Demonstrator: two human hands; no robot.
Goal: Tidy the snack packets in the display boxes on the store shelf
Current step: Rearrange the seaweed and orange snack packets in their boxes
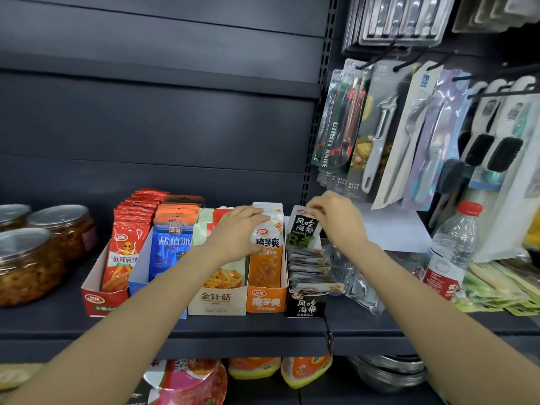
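- While both forearms reach forward over the shelf (204,331), 5 display boxes stand side by side on it.
- Left hand (236,232): palm down, fingers curled round the top of the orange-and-white packet (267,252) standing upright in the orange box (266,301).
- Right hand (336,220): fingertips pinch the upper edge of the black packet (304,229), held upright at the back of the black box (305,306).
- Water bottle (451,252): upright, well right of the boxes.
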